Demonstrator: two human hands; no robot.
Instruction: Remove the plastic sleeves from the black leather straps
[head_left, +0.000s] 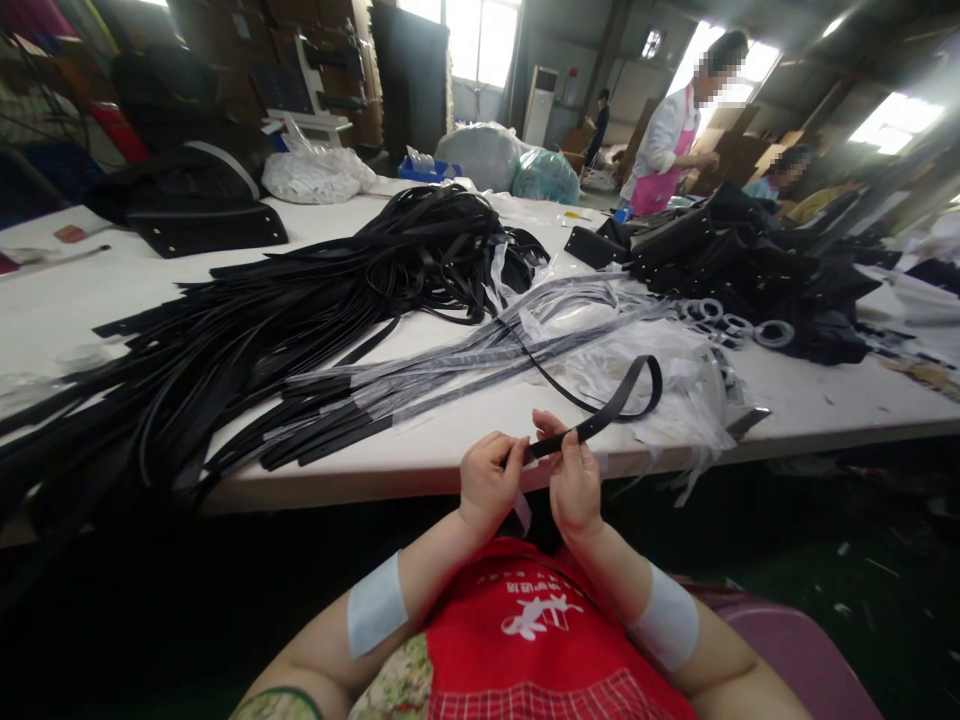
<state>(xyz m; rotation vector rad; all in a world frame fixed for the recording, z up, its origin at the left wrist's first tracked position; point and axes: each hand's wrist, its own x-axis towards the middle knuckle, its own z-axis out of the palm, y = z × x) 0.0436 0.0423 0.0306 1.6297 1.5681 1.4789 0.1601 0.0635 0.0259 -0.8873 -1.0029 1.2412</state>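
A black strap [616,405] runs between my hands at the front edge of the table, its free length looping up to the right and back over the plastic. My left hand [491,475] pinches the strap's end between thumb and fingers. Close beside it, my right hand [576,485] grips the same strap a little further along, thumb on top. Below my left hand hangs a pale strip of film [522,512]. Just beyond my hands lie straps in clear plastic sleeves [450,375], their dark ends pointing left.
A large heap of loose black straps [300,290] covers the table's left side. Black bags [750,260] are piled at right, near several grey rings [735,325]. Crumpled clear plastic [675,400] hangs over the edge. A person in a pink apron [671,150] stands beyond the table.
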